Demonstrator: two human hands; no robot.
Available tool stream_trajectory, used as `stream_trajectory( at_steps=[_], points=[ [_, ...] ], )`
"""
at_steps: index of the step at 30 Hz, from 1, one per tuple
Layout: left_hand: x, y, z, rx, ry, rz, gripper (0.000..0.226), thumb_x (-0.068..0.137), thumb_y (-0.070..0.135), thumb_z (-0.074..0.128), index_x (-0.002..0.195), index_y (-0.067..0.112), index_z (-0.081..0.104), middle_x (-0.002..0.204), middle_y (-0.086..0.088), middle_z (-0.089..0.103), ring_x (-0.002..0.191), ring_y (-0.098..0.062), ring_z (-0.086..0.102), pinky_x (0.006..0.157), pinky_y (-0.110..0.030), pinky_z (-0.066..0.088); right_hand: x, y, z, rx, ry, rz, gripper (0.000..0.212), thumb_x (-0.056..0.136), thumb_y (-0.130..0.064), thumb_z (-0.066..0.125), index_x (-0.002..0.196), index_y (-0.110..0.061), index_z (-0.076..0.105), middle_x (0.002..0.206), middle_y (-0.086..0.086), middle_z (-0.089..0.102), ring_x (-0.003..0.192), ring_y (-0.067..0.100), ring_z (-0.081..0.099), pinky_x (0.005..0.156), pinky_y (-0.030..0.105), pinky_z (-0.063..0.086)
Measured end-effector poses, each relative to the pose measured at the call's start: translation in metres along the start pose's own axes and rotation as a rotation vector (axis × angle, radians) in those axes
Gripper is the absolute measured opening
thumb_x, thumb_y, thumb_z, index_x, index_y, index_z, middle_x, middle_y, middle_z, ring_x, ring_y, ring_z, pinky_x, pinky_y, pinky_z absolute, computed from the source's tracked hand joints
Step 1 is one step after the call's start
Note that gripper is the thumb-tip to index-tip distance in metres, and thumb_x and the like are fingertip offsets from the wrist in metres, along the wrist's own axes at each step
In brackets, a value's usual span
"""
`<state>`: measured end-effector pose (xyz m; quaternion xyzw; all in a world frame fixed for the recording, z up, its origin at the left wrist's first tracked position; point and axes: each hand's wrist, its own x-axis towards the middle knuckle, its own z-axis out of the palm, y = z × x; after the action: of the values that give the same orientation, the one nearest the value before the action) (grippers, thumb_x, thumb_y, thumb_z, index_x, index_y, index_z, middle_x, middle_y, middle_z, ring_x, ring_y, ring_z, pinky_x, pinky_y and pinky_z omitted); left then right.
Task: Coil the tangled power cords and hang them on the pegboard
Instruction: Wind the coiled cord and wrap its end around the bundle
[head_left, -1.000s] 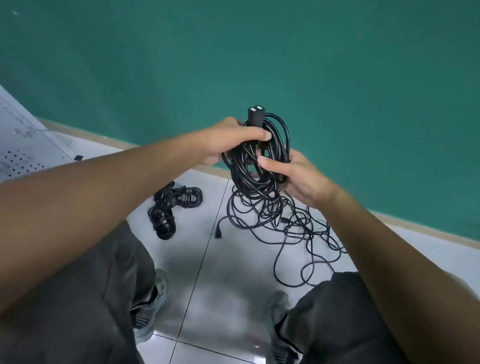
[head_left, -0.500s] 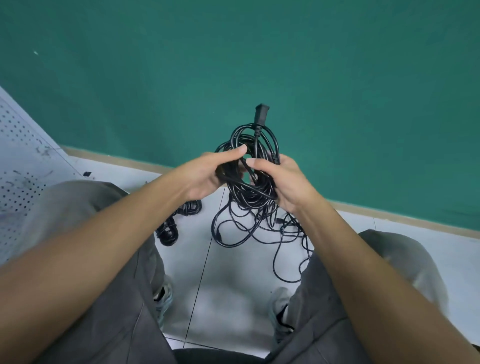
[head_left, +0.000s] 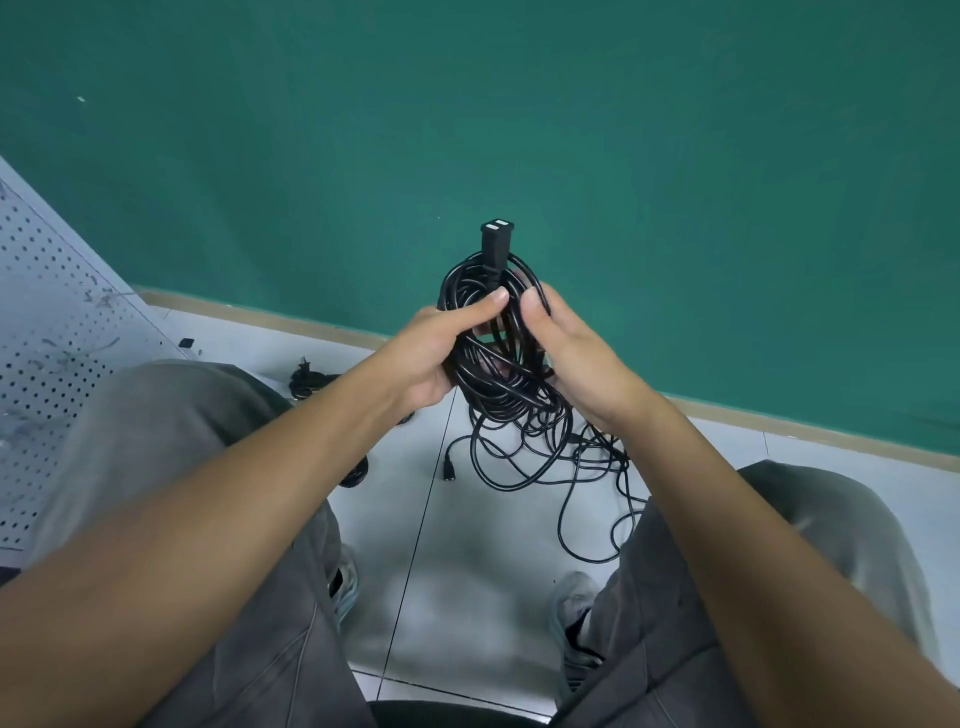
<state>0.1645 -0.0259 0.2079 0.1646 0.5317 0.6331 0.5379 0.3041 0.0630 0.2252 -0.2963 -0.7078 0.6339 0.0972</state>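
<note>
A bundle of black power cord (head_left: 485, 291) is held up in front of the green wall, with its plug end (head_left: 496, 244) sticking upward. My left hand (head_left: 436, 353) grips the coil from the left, thumb laid across the loops. My right hand (head_left: 576, 353) holds the same coil from the right, fingers curled behind it. Below the hands the cord hangs down into a loose tangle (head_left: 545, 457) spread on the white floor tiles, with a small connector (head_left: 449, 470) at its left. The white pegboard (head_left: 47, 332) leans at the far left.
Other coiled black cords (head_left: 306, 379) lie on the floor behind my left knee. My knees in grey trousers and my shoes (head_left: 574, 608) frame the tiled floor (head_left: 452, 582). A beige skirting strip (head_left: 779, 421) runs along the base of the green wall.
Both hands have risen slightly and closed in tighter on the coil. My left thumb now lies across the loops, and the plug points straight up again.
</note>
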Motion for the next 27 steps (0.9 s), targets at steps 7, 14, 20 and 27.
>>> stream_trajectory(
  at_steps=[7,14,20,27],
  points=[
    [0.001,0.000,0.001,0.044,-0.012,-0.010,0.033,0.096,0.020,0.070,0.120,-0.003,0.070,0.105,-0.018,0.076,0.092,-0.028,0.076,0.078,-0.034,0.061,-0.002,0.001,-0.005,0.094,0.048,0.033,0.029,0.112,-0.042,0.029,0.117,-0.042,0.057,0.104,-0.041,0.067,0.103,-0.023,0.058,0.095,0.006,0.043],
    [0.002,0.002,0.002,-0.025,-0.017,-0.067,0.029,0.098,0.028,0.068,0.118,0.008,0.074,0.101,-0.011,0.076,0.087,-0.022,0.074,0.073,-0.031,0.060,0.005,0.003,-0.011,0.021,0.138,-0.085,0.031,0.111,-0.028,0.042,0.116,-0.014,0.069,0.097,0.001,0.076,0.090,0.015,0.072,0.089,0.041,0.057],
    [0.007,0.004,-0.006,-0.045,0.016,-0.071,0.030,0.101,0.028,0.064,0.121,0.007,0.071,0.117,-0.013,0.076,0.106,-0.025,0.074,0.084,-0.037,0.062,0.011,0.005,-0.022,0.089,0.359,-0.075,0.026,0.109,-0.012,0.044,0.101,-0.005,0.067,0.101,0.010,0.078,0.096,0.019,0.076,0.083,0.035,0.061],
    [0.007,0.010,-0.011,-0.003,0.026,-0.044,0.033,0.101,0.023,0.063,0.127,0.004,0.068,0.118,-0.014,0.075,0.104,-0.026,0.075,0.077,-0.036,0.063,0.010,0.006,-0.019,-0.006,0.205,-0.073,0.016,0.096,-0.018,0.071,0.109,-0.012,0.063,0.108,0.003,0.073,0.087,0.010,0.073,0.076,0.022,0.058]
  ],
)
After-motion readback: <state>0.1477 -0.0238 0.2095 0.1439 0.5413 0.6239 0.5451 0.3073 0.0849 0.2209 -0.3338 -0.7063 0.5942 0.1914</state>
